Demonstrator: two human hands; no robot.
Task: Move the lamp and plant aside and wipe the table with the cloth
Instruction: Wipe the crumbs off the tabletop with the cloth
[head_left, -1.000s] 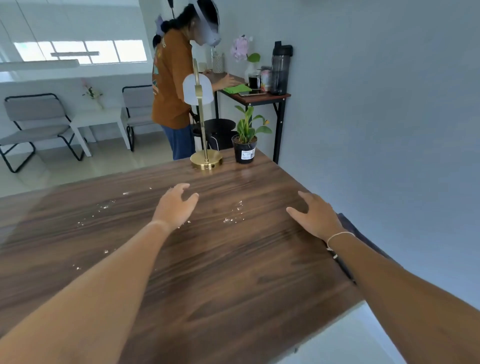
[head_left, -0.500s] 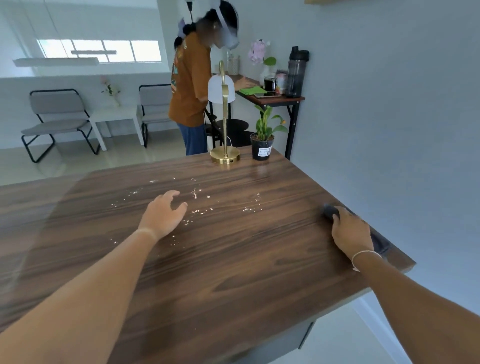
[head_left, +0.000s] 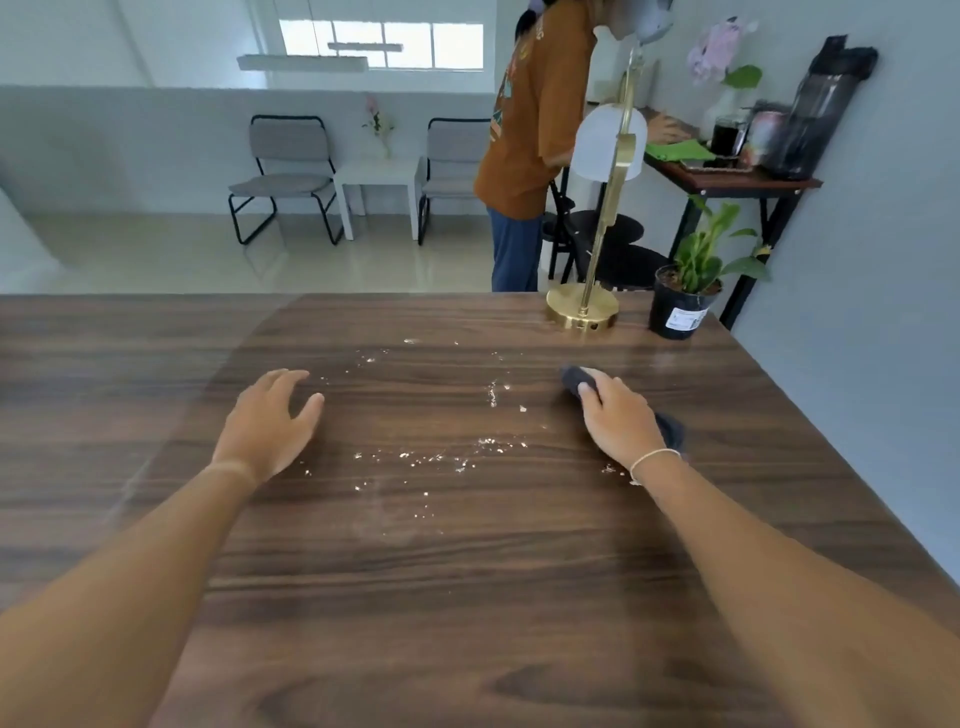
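A dark wooden table (head_left: 467, 597) fills the lower view, with pale crumbs (head_left: 441, 457) scattered across its middle. My right hand (head_left: 618, 421) lies on a dark grey cloth (head_left: 574, 379) and holds it flat on the table, right of the crumbs. My left hand (head_left: 270, 423) rests on the table to the left of the crumbs, fingers apart, holding nothing. A gold lamp (head_left: 584, 309) with a white shade stands at the far right edge. Just right of it is a potted plant (head_left: 685, 296) in a black pot.
A person in an orange shirt (head_left: 535, 119) stands beyond the far edge at a small side table (head_left: 727, 179) holding a bottle, cups and a green cloth. Two chairs (head_left: 285, 176) and a white stool stand further back. A grey wall runs along the right.
My right hand went to the cloth at the table's right edge, took it, and has slid it inward toward the crumbs. My left hand stayed flat on the table.
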